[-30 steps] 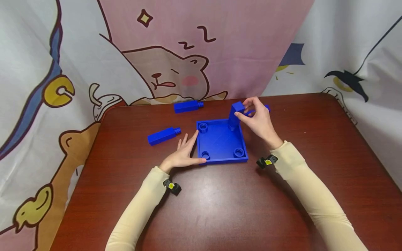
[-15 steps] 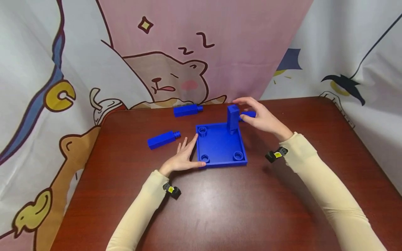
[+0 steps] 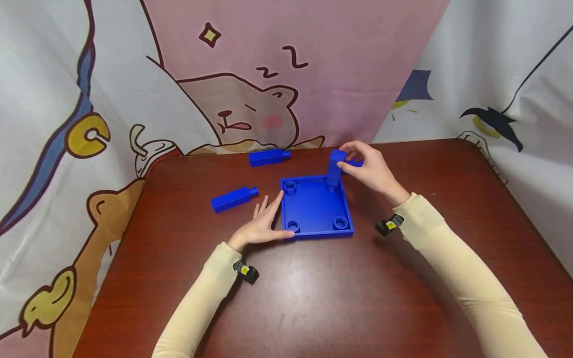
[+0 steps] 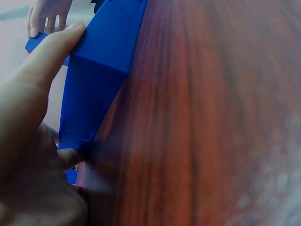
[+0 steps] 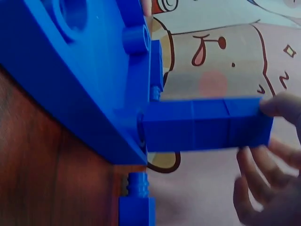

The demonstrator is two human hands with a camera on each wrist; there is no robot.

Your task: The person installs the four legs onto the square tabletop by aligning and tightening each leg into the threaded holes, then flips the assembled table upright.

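Note:
A square blue tray with raised edges and round sockets in its corners lies on the table. My left hand holds its near left corner, thumb over the near edge and fingers along the left side. A blue square post stands in the far right socket, leaning slightly. My right hand pinches the post's upper end between thumb and fingers. The right wrist view shows the post seated at the socket, its lower end hidden there. In the left wrist view my thumb presses the tray's rim.
Two more blue posts with ridged, threaded ends lie left of the tray: one post nearby, another post at the far edge. A further post lies behind the right hand. A printed curtain hangs behind the table.
My right hand gripped the post, opened off it half a second ago, and now pinches its top again. The post's faces have turned slightly. My left hand stays on the tray corner.

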